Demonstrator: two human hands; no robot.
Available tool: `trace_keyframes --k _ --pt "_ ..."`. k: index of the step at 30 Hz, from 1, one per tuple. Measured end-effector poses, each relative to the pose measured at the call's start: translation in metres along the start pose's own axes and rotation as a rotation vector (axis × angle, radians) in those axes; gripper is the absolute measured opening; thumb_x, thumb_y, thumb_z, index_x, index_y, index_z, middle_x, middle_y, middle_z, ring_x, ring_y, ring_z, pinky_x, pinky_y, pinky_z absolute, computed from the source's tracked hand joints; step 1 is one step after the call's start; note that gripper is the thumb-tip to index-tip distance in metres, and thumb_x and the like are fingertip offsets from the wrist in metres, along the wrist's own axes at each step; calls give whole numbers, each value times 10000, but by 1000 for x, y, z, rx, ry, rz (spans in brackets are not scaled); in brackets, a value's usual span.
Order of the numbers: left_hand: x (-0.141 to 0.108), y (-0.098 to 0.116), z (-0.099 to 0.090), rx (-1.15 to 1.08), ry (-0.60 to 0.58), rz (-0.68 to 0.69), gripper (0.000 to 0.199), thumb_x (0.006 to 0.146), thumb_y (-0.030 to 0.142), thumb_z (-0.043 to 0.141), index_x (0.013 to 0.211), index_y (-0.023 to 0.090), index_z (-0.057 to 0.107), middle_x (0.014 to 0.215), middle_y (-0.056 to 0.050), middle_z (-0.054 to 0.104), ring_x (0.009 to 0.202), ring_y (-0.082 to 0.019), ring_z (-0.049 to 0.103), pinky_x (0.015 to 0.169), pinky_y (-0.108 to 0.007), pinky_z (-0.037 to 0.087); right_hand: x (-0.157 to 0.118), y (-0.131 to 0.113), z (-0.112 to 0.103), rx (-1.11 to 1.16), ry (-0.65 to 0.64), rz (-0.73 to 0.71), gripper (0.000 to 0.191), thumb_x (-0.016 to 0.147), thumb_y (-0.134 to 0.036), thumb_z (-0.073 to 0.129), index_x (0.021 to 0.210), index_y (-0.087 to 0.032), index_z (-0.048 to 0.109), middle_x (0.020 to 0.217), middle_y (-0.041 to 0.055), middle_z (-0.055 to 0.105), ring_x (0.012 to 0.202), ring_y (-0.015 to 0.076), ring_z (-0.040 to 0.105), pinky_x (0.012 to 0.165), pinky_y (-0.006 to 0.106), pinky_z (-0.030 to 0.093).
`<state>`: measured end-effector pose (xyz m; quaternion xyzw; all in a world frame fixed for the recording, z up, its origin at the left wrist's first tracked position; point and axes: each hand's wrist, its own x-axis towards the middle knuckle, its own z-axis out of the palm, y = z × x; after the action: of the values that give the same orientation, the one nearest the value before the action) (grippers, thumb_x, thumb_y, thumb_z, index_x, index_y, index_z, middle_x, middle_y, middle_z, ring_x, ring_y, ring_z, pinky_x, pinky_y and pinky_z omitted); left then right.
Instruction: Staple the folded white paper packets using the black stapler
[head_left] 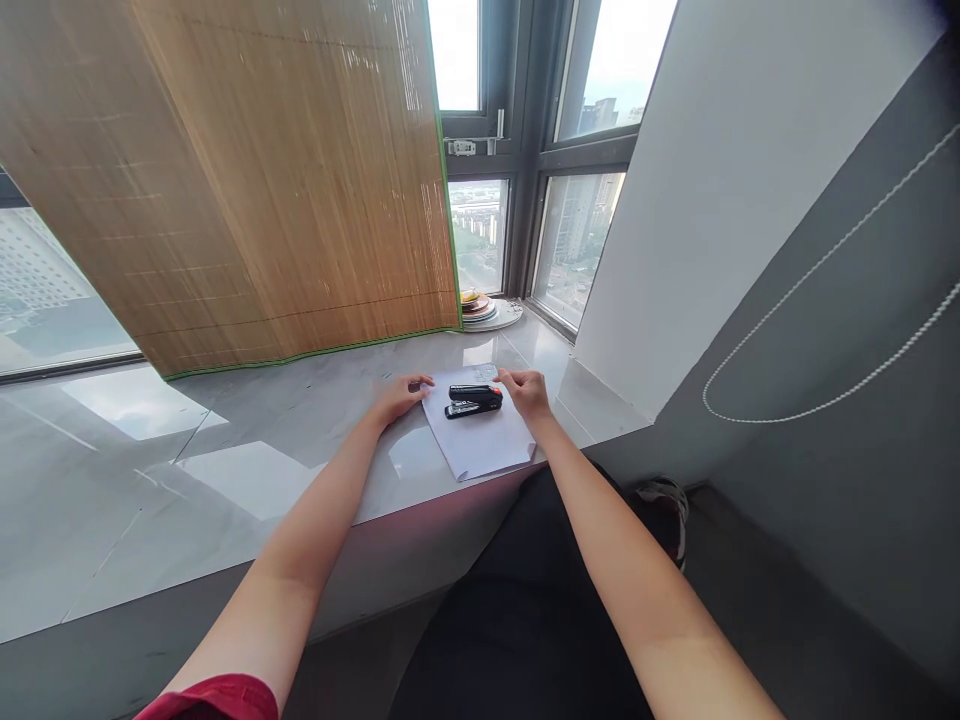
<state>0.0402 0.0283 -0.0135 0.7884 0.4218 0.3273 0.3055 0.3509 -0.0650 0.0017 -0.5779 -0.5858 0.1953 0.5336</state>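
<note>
White paper sheets [484, 445] lie on the glossy windowsill [262, 440], their near corners slightly curled. On top of them rests a black stapler [474, 401] with a red-orange spot at its right end. At the upper left corner of the paper, my left hand [401, 398] has its fingers closed on the edge. My right hand [527, 392] pinches the upper right corner, just right of the stapler. Neither hand touches the stapler.
A bamboo blind [300, 180] hangs over the window at the left. Stacked plates [491, 313] stand in the window corner. A white beaded cord [787, 418] loops down at the right. Below the sill, a bag-like item [667, 510] is partly hidden.
</note>
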Motion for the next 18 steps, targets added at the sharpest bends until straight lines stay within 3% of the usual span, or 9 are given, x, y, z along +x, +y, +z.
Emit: trace_keyframes --k 3,11,14,18 --pt "-4 6 -4 -151 24 -57 289 817 435 742 990 219 825 1228 -104 793 1202 -313 676 1121 -425 435 -4 -1 -3 66 50 37 484 881 -499 518 645 -180 795 487 -64 204 536 139 336 637 304 366" --pt "-9 10 -11 -488 -2 -57 442 857 520 750 1145 187 784 1180 -88 743 1081 -256 641 969 -328 445 -1 5 -4 155 -25 95 383 750 -449 559 538 -182 733 540 -69 135 561 110 201 591 304 220" --pt "-7 11 -10 -588 15 -30 383 850 546 758 978 185 757 1079 -84 709 1046 -246 624 961 -328 449 1 8 -8 205 -35 104 409 761 -481 572 603 -169 785 535 -73 144 558 107 204 596 304 218" --pt "-5 10 -10 -677 90 18 403 824 542 788 718 196 611 796 -18 537 810 -176 525 814 -297 432 0 8 -12 315 -85 102 443 800 -519 596 686 -154 820 512 -84 168 549 104 189 587 303 229"
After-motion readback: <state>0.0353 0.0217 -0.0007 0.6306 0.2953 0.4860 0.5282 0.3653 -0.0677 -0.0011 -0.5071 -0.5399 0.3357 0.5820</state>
